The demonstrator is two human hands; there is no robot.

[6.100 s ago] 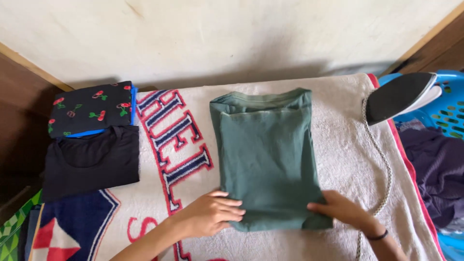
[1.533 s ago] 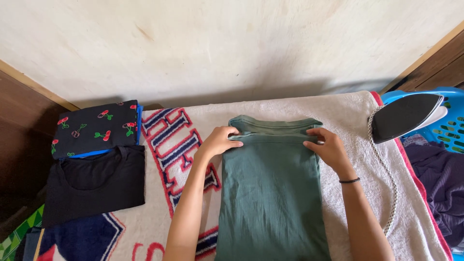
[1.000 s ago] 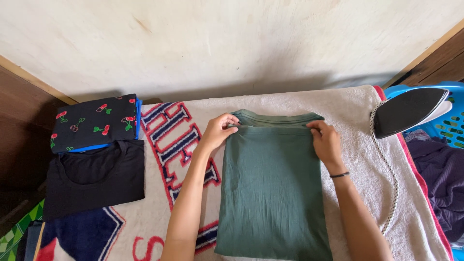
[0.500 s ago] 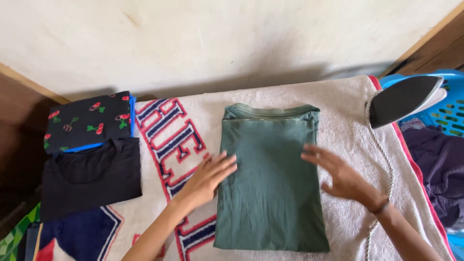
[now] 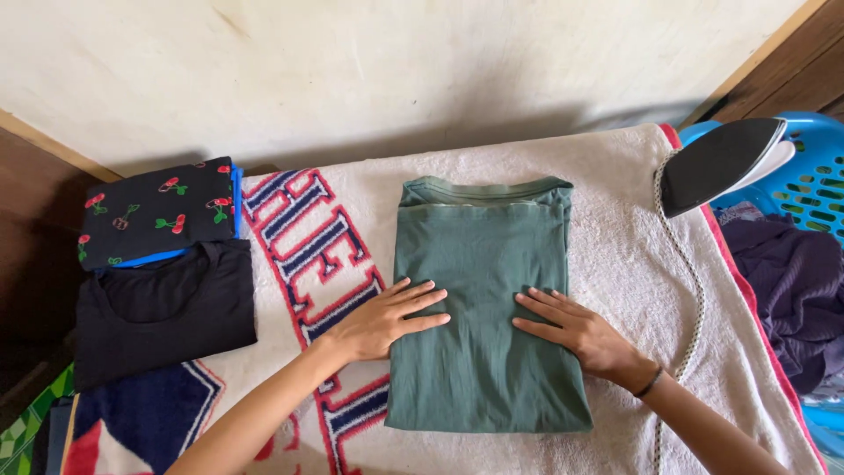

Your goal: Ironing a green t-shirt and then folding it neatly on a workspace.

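A folded green T-shirt [image 5: 482,264] lies lengthwise on a cream towel [image 5: 615,220] with red and blue lettering. My left hand [image 5: 382,321] rests flat on the shirt's left edge at about mid-length, fingers spread and pointing right. My right hand [image 5: 576,327] lies flat on the shirt's right half, fingers pointing left, with a dark band on the wrist. Neither hand grips the cloth. The neckline is at the far end.
A folded black garment with a cherry print [image 5: 158,211] and a folded plain black top [image 5: 163,308] lie at the left. An iron [image 5: 721,163] stands at the right with its cord [image 5: 690,299] trailing down. A blue basket [image 5: 813,176] holds dark purple clothes [image 5: 800,290].
My hands were at the shirt's collar end a second ago. They have slid down toward me and now press flat on its middle.
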